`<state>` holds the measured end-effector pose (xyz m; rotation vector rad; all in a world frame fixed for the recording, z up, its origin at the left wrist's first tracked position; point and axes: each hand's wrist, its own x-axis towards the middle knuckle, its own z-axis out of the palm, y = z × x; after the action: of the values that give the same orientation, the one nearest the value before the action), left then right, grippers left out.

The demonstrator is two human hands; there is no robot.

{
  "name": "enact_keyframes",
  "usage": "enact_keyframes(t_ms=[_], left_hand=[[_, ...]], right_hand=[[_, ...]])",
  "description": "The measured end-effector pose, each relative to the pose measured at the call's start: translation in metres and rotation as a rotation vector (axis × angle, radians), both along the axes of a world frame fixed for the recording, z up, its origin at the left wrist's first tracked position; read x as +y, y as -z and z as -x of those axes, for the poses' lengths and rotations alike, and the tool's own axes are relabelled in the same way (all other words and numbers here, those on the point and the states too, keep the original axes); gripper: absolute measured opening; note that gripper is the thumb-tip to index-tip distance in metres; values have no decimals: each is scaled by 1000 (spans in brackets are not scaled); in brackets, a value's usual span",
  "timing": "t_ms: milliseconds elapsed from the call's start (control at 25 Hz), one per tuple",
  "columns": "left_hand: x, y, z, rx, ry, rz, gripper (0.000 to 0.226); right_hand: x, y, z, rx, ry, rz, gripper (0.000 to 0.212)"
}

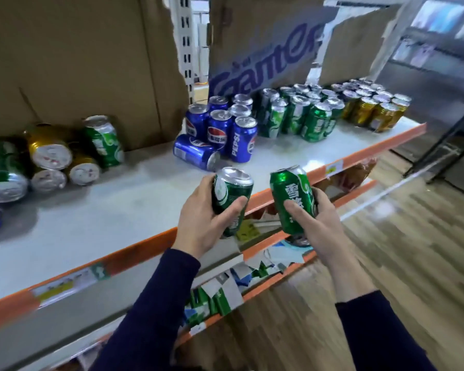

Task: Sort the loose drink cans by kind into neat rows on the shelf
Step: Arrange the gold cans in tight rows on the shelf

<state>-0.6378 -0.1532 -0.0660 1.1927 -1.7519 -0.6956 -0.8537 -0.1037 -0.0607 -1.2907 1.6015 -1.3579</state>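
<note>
My left hand (202, 223) grips a green can (232, 194) above the orange front edge of the white shelf (97, 220). My right hand (320, 226) grips a second green can (292, 199) just off the edge. On the shelf stand blue Pepsi cans (220, 129), with one blue can (196, 152) lying on its side in front. To their right are rows of green cans (298, 113) and gold cans (373, 111). A loose heap at the left holds gold cans (51, 151) and green cans (103, 141), some lying down.
Brown cardboard (78, 62) lines the back of the shelf, one sheet printed in purple letters (265, 62). A lower shelf (225, 290) holds packets and boxes. A wooden floor (386, 250) lies at the right, with a dark frame (439, 145) standing on it.
</note>
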Motion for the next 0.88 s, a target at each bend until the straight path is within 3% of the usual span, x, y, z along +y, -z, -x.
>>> enact_keyframes(t_ms=[200, 600, 880], left_hand=[[-25, -1, 86, 11, 43, 11, 55], [-141, -1, 192, -139, -39, 18, 67], [-236, 4, 243, -41, -195, 61, 70]], right_hand=[[-11, 4, 90, -87, 40, 13, 46], [-113, 14, 196, -32, 12, 2, 53], [-187, 4, 239, 25, -102, 18, 67]])
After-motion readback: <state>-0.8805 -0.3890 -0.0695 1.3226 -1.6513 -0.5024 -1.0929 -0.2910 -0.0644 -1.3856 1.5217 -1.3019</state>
